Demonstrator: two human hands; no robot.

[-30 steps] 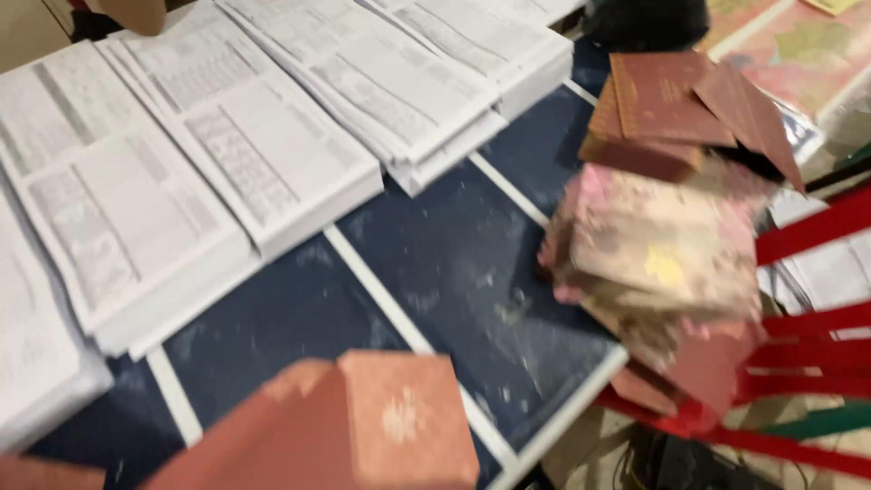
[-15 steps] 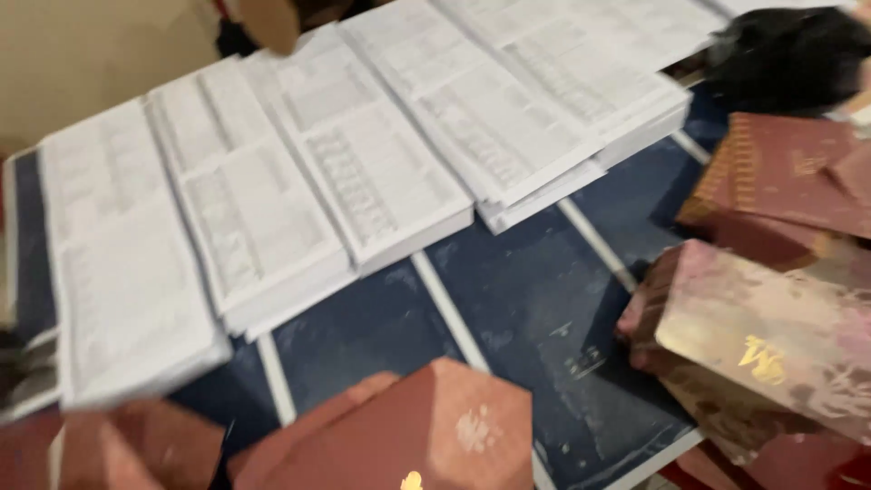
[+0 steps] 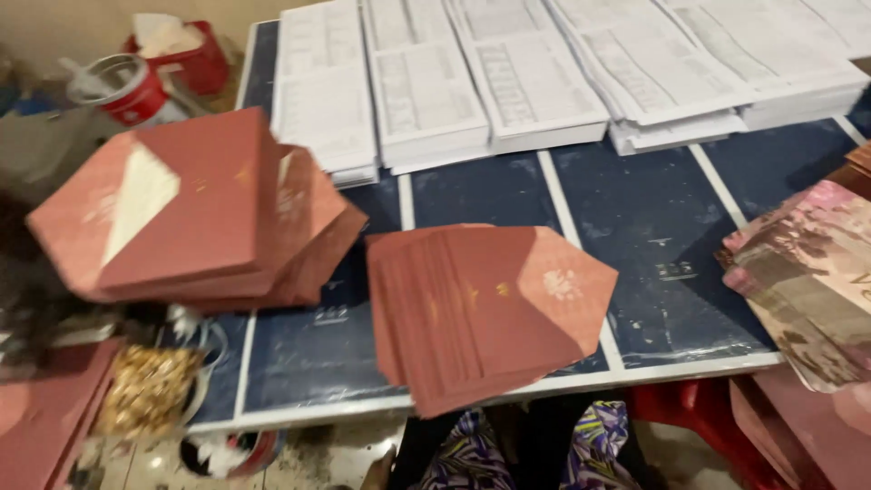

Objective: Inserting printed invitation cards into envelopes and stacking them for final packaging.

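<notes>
Red envelopes and printed sheets on a dark blue table.

A fanned stack of red envelopes [image 3: 485, 313] lies at the near edge of the table [image 3: 653, 245], partly overhanging it. To its left a taller pile of red envelopes [image 3: 195, 213] sits tilted at the table's left edge. Stacks of white printed sheets [image 3: 544, 77] lie in rows along the far side. Patterned pink cards [image 3: 807, 281] rest at the right edge. A red container [image 3: 132, 91] stands beyond the table's left corner. Neither hand shows.
</notes>
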